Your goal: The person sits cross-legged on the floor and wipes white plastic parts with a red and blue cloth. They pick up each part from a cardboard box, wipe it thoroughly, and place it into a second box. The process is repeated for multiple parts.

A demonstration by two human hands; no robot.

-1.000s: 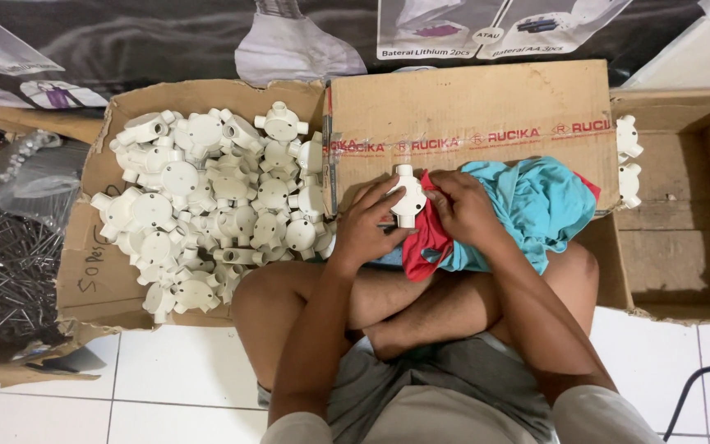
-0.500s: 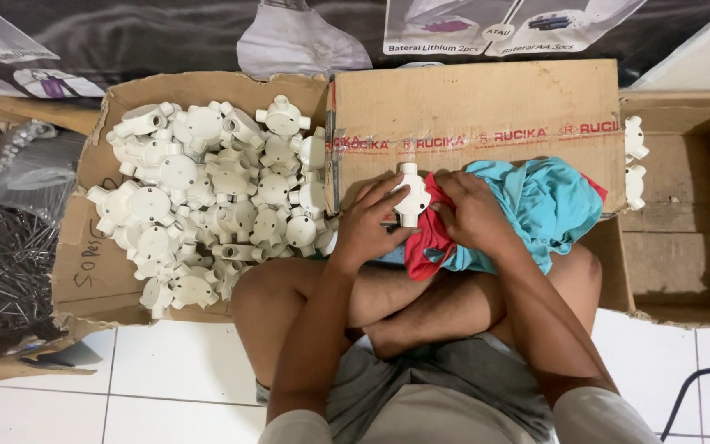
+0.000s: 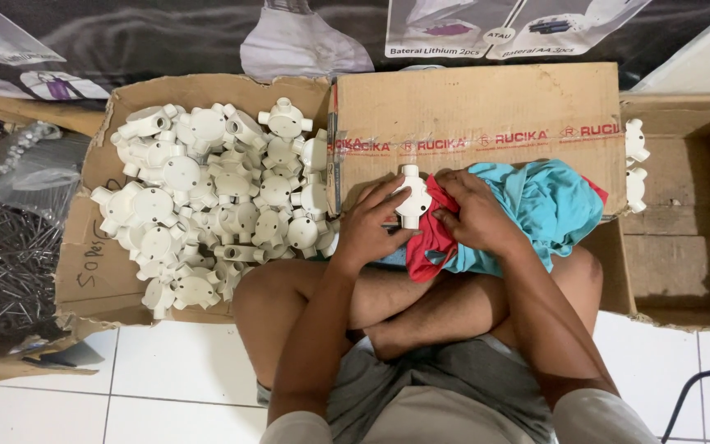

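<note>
A: Left hand [image 3: 369, 224] is wrapped round a white conduit junction box [image 3: 412, 196], fingers curled on its lower body, holding it just in front of the closed cardboard box [image 3: 486, 123].

B: And the right hand [image 3: 478, 215]?

A: Closed on a bunched red and teal cloth [image 3: 527, 215], pressing its red part against the fitting's right side. The cloth spills to the right of the fitting, over the person's knee.

B: What sits left of that closed box?

A: An open cardboard tray [image 3: 96, 271] heaped with white junction boxes [image 3: 215, 197], touching the box's left edge. Left of the tray, a dark pile of nails [image 3: 2, 255].

B: Right of the box?

A: Two more white fittings [image 3: 636, 164] at its right end, against an open wooden crate [image 3: 684, 247]. White floor tiles [image 3: 174, 370] lie below the tray.
</note>
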